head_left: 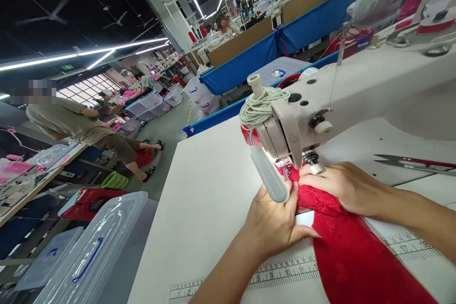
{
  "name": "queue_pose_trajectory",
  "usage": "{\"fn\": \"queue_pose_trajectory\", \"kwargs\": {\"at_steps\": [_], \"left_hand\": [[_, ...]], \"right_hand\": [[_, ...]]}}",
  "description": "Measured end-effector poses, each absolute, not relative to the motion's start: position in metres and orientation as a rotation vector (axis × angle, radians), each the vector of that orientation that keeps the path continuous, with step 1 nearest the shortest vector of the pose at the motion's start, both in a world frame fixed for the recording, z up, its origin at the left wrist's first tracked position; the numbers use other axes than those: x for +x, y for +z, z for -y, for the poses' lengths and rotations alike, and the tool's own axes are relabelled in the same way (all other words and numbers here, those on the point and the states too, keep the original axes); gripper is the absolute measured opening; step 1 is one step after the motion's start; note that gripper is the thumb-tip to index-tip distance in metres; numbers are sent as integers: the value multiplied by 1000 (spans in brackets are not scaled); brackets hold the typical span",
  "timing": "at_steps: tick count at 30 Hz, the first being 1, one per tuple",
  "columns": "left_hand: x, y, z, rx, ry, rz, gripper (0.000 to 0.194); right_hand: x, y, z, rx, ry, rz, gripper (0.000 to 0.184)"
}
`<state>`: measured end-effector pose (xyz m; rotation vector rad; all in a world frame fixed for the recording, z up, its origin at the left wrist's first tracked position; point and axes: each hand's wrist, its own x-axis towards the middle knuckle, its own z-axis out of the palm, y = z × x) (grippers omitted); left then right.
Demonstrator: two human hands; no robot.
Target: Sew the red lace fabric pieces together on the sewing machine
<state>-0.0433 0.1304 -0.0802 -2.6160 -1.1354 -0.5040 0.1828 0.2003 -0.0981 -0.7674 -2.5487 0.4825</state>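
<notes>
Red fabric with a lace-patterned band (356,256) runs from the sewing machine's (302,123) needle area down across the table's front edge. My right hand (331,185) is closed on the fabric's upper part, just right of the presser foot (287,169). My left hand (272,221) lies flat at the fabric's left edge, thumb stretched out to the right, a ring on one finger. Its fingertips are partly hidden behind a grey lamp (270,178) attached to the machine head. The needle point is hard to make out.
Thread snips (416,160) lie right of the machine on the white table (199,199). A printed ruler scale (285,273) runs along the front. Lidded plastic bins (96,247) stand at left. A person (85,118) walks in the aisle; blue-draped workstations (245,64) are beyond.
</notes>
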Motion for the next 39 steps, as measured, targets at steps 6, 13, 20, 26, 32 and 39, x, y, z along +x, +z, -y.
{"fn": "queue_pose_trajectory", "kwargs": {"at_steps": [6, 13, 20, 26, 32, 39], "left_hand": [[-42, -77, -128, -2715, -438, 1156, 76], [-39, -74, -121, -2612, -418, 1203, 79], [-34, -75, -117, -2527, -451, 1182, 77], [-32, -75, -117, -2507, -413, 1179, 78], [-34, -74, -117, -2509, -382, 1208, 77], [-35, -74, -119, -2467, -360, 1225, 68]], "right_hand": [[182, -95, -198, -716, 414, 2533, 24], [183, -90, -197, -706, 315, 2547, 22], [182, -97, -200, -720, 252, 2491, 25], [181, -99, -198, -777, 235, 2467, 23], [178, -85, -193, -876, 319, 2459, 23], [179, -91, -198, -951, 577, 2399, 15]]}}
